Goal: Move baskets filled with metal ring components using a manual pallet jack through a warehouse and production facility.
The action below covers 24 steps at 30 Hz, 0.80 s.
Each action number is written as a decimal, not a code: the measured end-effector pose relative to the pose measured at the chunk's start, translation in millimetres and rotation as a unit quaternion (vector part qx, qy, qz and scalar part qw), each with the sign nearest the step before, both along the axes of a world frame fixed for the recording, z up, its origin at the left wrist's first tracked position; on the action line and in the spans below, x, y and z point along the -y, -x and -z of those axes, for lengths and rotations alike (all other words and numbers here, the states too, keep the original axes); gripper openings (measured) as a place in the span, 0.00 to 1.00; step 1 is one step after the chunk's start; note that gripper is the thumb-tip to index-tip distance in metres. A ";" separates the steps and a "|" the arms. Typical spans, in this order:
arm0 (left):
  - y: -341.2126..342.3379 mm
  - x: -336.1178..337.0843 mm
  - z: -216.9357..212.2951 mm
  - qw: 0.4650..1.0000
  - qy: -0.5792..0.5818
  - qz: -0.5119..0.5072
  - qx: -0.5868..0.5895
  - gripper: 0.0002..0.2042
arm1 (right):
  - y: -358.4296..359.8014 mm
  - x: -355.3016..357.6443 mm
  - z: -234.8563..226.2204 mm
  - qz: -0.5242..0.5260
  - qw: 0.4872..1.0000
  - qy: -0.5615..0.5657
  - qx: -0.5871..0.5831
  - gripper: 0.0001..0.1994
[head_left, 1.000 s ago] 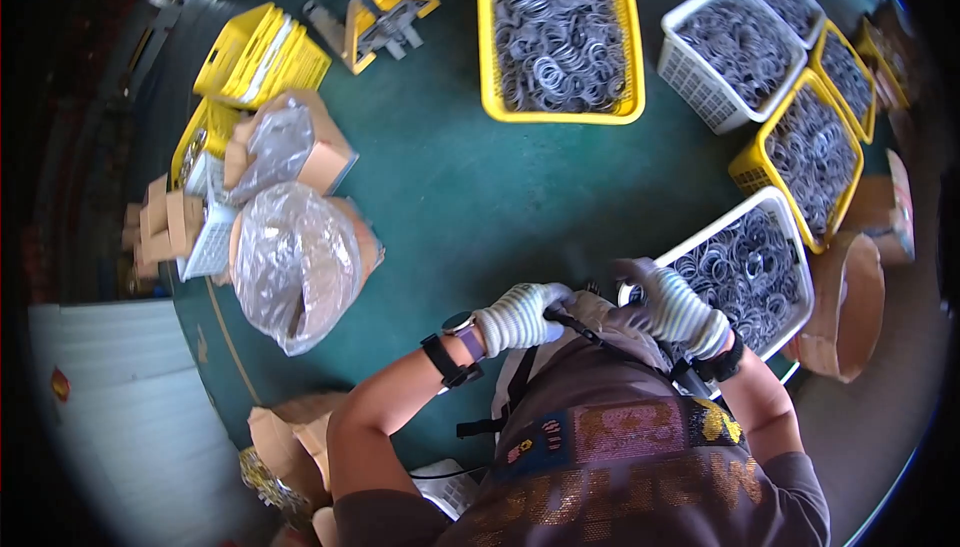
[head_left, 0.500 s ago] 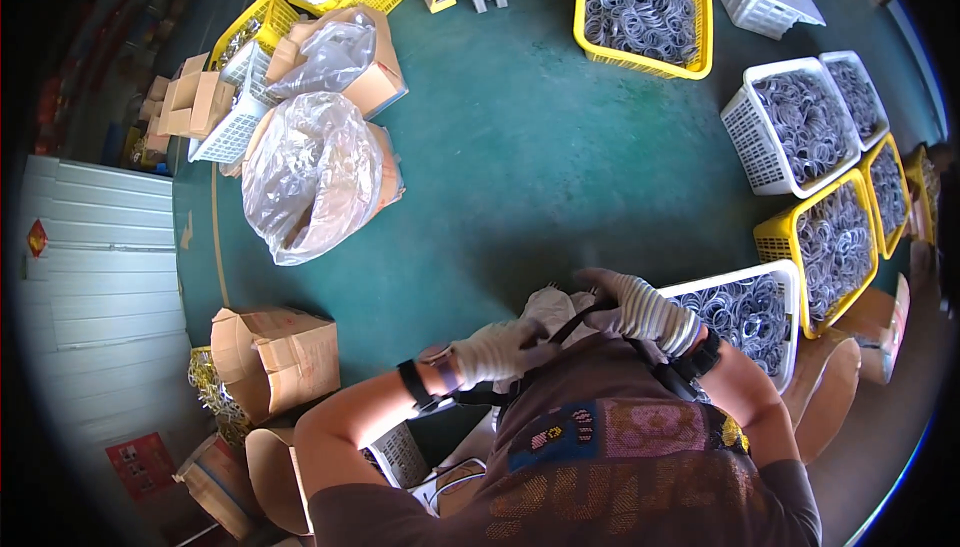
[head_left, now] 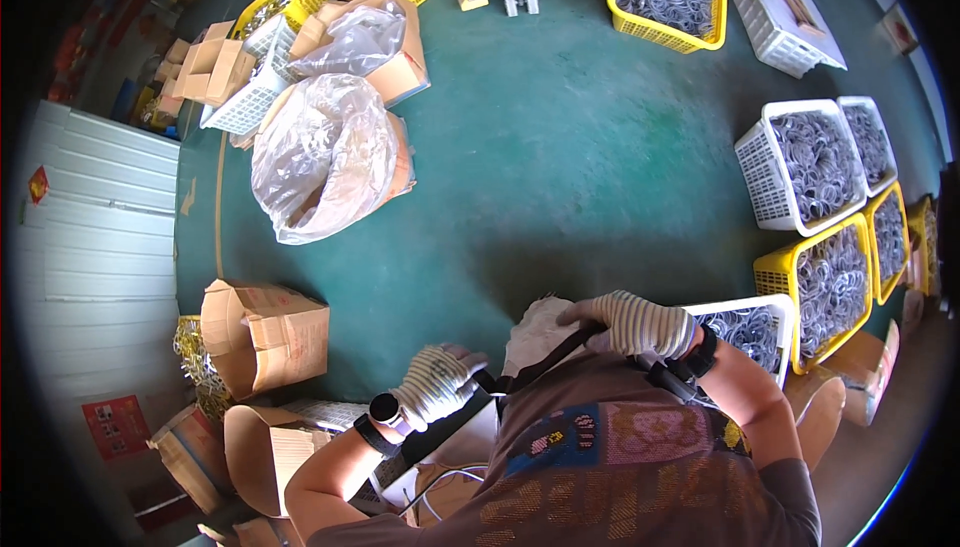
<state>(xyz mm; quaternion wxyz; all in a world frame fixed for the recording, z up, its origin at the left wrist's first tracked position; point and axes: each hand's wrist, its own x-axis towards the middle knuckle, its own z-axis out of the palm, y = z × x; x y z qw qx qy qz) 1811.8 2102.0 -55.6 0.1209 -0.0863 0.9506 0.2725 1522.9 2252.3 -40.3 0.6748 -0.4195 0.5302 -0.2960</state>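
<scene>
Green floor point(head_left: 560, 167) below left hand point(head_left: 437, 385) and right hand point(head_left: 642, 326), fingers point(head_left: 590, 311) clasping black strap point(head_left: 547, 360)

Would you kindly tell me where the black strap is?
In the head view, the black strap is at lower centre, stretched between the left hand and the right hand.

Right hand point(head_left: 640, 325) grips black strap point(head_left: 549, 359); left hand point(head_left: 435, 385) apparently too.

Our left hand point(head_left: 437, 385), in a pale striped knit glove, has drawn away from our matching gloved right hand point(head_left: 637, 324), leftward and nearer our body; more flat black strap point(head_left: 548, 358) now shows between them.
</scene>
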 end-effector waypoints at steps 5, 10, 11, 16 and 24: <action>-9.4 6.9 -13.5 0.993 0.105 -0.059 -0.012 0.20 | -17.4 23.5 -7.7 -0.243 0.954 0.126 -0.121 0.21; -16.3 5.7 -14.0 0.989 0.124 -0.080 -0.018 0.20 | -48.8 55.5 23.6 -0.364 0.923 0.102 -0.069 0.22; -17.4 4.8 -14.8 0.988 0.129 -0.082 -0.024 0.21 | -59.4 62.7 16.6 -0.342 0.931 0.091 -0.090 0.23; -19.7 -0.8 -16.6 0.988 0.118 -0.095 0.016 0.19 | -107.5 90.9 -19.0 -0.313 0.935 -0.001 -0.165 0.25; -38.4 -10.9 -20.5 0.989 0.062 -0.126 0.045 0.16 | -129.3 87.2 -5.4 -0.317 0.931 -0.019 -0.181 0.23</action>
